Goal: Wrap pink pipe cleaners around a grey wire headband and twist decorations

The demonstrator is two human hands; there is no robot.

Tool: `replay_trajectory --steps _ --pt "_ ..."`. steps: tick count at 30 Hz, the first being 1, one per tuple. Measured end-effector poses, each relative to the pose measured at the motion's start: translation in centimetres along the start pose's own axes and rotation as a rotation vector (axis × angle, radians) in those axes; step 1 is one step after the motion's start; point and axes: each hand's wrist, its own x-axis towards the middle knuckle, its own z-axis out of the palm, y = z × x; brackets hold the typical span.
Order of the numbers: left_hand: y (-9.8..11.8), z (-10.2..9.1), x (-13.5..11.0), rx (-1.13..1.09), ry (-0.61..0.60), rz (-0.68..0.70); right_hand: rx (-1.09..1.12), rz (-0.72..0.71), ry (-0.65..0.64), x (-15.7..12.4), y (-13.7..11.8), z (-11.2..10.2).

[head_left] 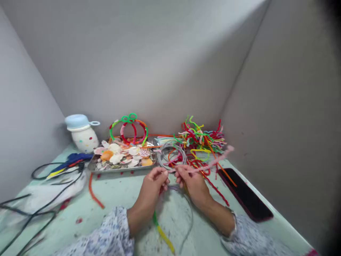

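My left hand [153, 184] and my right hand [192, 183] meet over the pale green table [117, 199], fingers pinched. Between them runs a pink pipe cleaner [213, 161] that slants up to the right; both hands pinch it near its left end. A thin grey wire hoop [189, 220] lies under my wrists. A green and yellow pipe cleaner [162, 233] lies by my left forearm. Just beyond my fingers rests a coil of grey wire rings [172, 153].
A metal tray [93, 166] of seashells holds pipe-cleaner-wrapped hoops [129, 129]. A heap of coloured pipe cleaners [201, 140] lies at the back right. A dark phone [246, 195] lies right. A dotted white jar [82, 134], black cables [42, 209] and an orange pipe cleaner [94, 193] are left.
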Motion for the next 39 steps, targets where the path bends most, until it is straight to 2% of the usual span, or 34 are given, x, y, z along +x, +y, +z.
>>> replay_trajectory --steps 6,10,15,23,29,35,39 --pt "0.5 -0.2 1.0 -0.268 -0.13 -0.17 0.172 0.03 0.082 0.6 1.4 -1.2" --pt "0.6 -0.6 1.2 -0.293 -0.173 -0.238 0.348 0.08 0.053 0.6 1.1 -1.1" --pt "0.4 -0.6 0.9 -0.173 -0.198 -0.246 0.305 0.075 -0.039 0.1 0.9 -0.8" --pt "0.3 -0.2 0.8 0.063 -0.271 -0.26 0.174 0.031 0.101 0.9 2.4 -1.5" --pt "-0.2 0.1 0.7 0.287 -0.248 -0.23 0.171 -0.003 0.107 1.1 2.4 -1.6" --pt "-0.9 0.2 0.4 0.445 -0.323 -0.181 0.159 0.005 0.115 1.1 2.6 -1.8" --pt "-0.3 0.3 -0.1 0.551 -0.34 -0.153 0.177 0.027 0.129 1.0 2.6 -1.7"
